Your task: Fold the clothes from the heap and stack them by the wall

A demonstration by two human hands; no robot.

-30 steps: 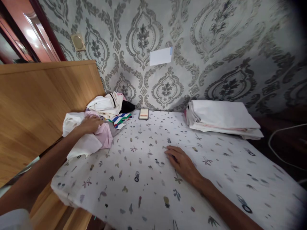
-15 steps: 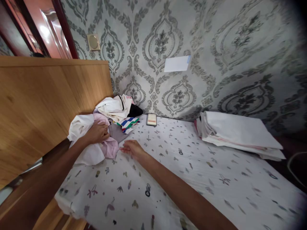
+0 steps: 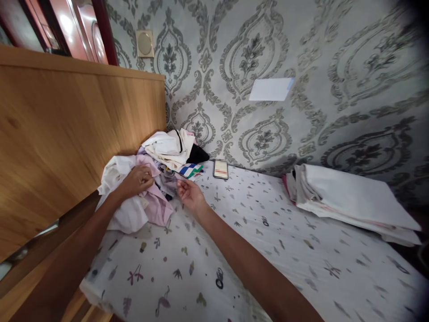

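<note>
A heap of crumpled clothes lies at the left end of the mattress. My left hand [image 3: 137,181] rests on it with curled fingers, gripping a pale pink garment [image 3: 157,203]. White cloth [image 3: 125,217] spreads beside and below that hand. At the heap's right side my right hand [image 3: 190,194] is closed on the edge of a greyish-purple garment [image 3: 170,179], pulled up slightly. Behind both hands sit a bundled white garment [image 3: 164,147], a black piece [image 3: 197,154] and a blue, green and white striped cloth [image 3: 191,170].
A wooden headboard [image 3: 80,116] stands on the left. Against the patterned wall [image 3: 231,67] lies a small box-like item [image 3: 220,169]. Folded white linen [image 3: 348,197] is stacked at the right on the printed sheet [image 3: 261,250].
My right hand has moved up to the heap and closed on the greyish-purple garment. My left hand stays on the pink garment, its fingers more curled. The view has shifted somewhat.
</note>
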